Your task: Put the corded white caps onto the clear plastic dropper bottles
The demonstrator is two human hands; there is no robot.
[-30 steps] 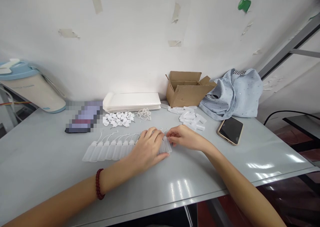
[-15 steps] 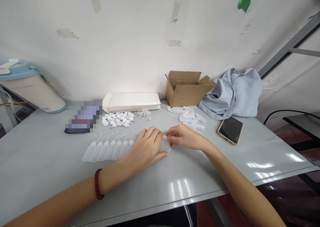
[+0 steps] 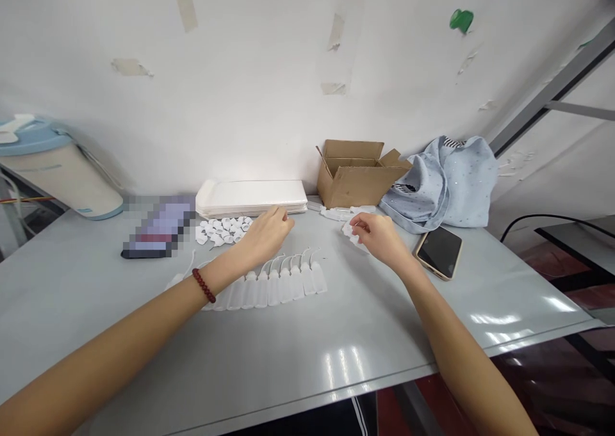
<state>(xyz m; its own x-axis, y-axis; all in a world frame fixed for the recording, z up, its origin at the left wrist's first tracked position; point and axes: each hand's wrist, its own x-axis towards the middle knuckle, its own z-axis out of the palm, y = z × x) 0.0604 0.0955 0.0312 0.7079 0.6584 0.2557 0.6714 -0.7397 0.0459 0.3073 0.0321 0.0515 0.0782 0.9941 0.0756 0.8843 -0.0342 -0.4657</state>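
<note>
My left hand [image 3: 268, 232] is reaching past the row of bottles, with its fingers bent downward beside the white caps [image 3: 225, 230]. What lies under those fingertips is hidden. My right hand [image 3: 382, 237] is at the loose small plastic bottles [image 3: 346, 213], its thumb and forefinger closed on a translucent one [image 3: 348, 231]. On the near side, a row of similar small bottles [image 3: 273, 289] lies flat side by side, each visible neck carrying a thin white string loop. My left wrist and forearm cover part of the row's left end.
Behind the caps lies a stack of white envelopes [image 3: 252, 196]. An open cardboard box [image 3: 360, 183] and a light blue cloth bag [image 3: 468, 180] stand at the back. One phone [image 3: 441, 251] lies right, another [image 3: 161, 228] left, near a large cup [image 3: 62, 173].
Both hands have left the right end of the bottle row. My left hand moved away toward the caps and string pile; my right moved right and back to the loose bottles.
</note>
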